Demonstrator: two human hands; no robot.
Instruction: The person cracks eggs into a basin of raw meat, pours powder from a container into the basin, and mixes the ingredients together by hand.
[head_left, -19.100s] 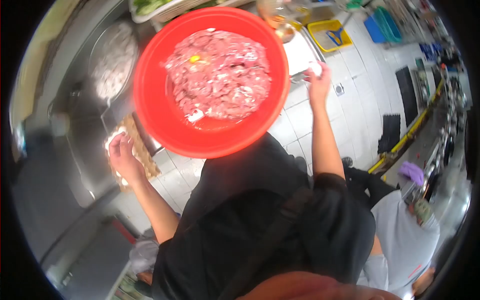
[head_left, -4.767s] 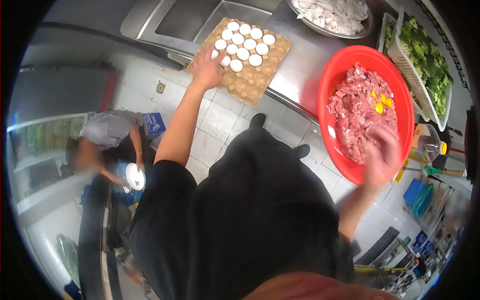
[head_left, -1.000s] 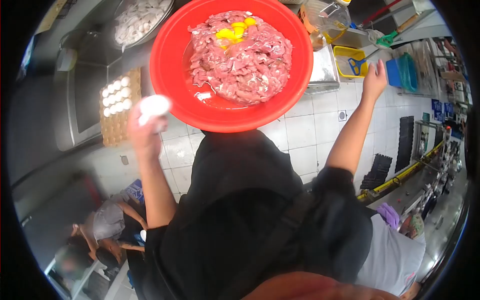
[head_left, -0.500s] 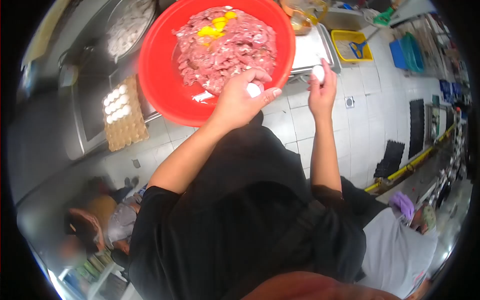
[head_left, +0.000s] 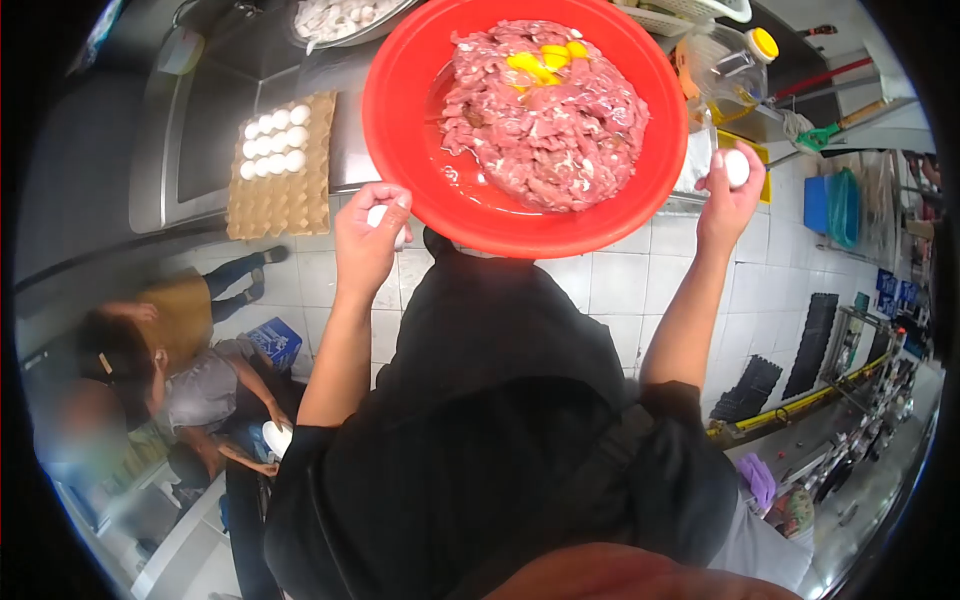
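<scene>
A big red basin (head_left: 400,130) holds a heap of raw meat strips (head_left: 545,135), with several yellow egg yolks (head_left: 535,68) lying on top. My left hand (head_left: 362,245) is closed around a white egg (head_left: 376,216) beside the basin's lower left rim. On the other side, my right hand (head_left: 728,212) grips a second white egg (head_left: 737,168), just off the basin's right rim. I cannot tell whether either shell is cracked. To the left, a cardboard egg tray (head_left: 275,210) carries several white eggs (head_left: 277,140) in its upper part, with bare cups below.
Behind the basin stand a metal bowl of pale pieces (head_left: 345,18) and a clear jug with a yellow cap (head_left: 735,65). A steel sink (head_left: 235,75) lies at the left. Co-workers (head_left: 215,385) are at the lower left. White floor tiles (head_left: 620,285) run below the counter.
My left hand has moved left, from over the basin to outside its rim, with its egg. My right hand has shifted right with the other egg. The view has turned.
</scene>
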